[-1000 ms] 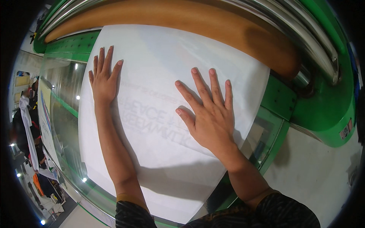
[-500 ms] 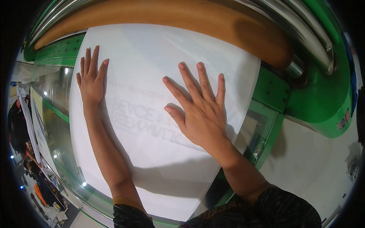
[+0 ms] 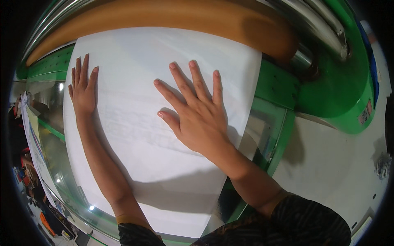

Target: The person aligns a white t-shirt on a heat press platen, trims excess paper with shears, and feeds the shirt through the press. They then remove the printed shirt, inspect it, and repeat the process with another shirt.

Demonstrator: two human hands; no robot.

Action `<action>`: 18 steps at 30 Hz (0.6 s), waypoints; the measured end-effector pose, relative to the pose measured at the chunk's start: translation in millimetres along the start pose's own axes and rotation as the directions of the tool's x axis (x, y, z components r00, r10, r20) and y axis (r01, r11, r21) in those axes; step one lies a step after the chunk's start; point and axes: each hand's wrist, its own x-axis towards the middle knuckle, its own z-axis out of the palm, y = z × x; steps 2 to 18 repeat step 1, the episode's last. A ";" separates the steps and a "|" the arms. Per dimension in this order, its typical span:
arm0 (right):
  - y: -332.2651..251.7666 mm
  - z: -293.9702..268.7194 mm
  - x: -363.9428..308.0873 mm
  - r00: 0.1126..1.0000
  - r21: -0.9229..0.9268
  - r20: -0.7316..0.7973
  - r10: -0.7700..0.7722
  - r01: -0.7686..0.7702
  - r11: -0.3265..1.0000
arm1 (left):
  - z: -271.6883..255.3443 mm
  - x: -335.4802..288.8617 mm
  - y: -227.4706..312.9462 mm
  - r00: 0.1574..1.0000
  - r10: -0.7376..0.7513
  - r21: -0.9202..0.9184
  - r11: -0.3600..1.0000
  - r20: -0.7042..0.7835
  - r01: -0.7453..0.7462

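Note:
A large white sheet lies over a glass-topped green machine, its far edge at a brown roller. Faint dark marks show on its middle, too pale to make out. My left hand rests flat near the sheet's left edge, fingers pointing at the roller. Right of the sheet's middle, my right hand lies palm down with fingers and thumb spread wide. Both hands touch the sheet and grip nothing.
Shiny metal bars run beyond the roller. The green machine housing rises on the right above a pale floor. Glass panels flank the sheet. At the far left, people and cluttered things show small and blurred.
The whole view has shifted, so machine, sheet and hands all appear farther left. Both hands stay flat on the sheet. The dark marks on the sheet look fainter.

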 end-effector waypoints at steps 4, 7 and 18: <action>0.9 0.8 0.7 1.000 -0.003 -0.001 -0.001 0.001 1.000 | 0.9 1.5 -0.4 1.000 0.001 0.002 1.000 -0.002 -0.001; 0.9 0.8 0.7 1.000 -0.003 -0.001 -0.001 0.001 1.000 | 0.9 1.5 -0.4 1.000 0.001 0.002 1.000 -0.002 -0.001; 0.9 0.8 0.7 1.000 -0.003 -0.001 -0.001 0.001 1.000 | 0.9 1.5 -0.4 1.000 0.001 0.002 1.000 -0.002 -0.001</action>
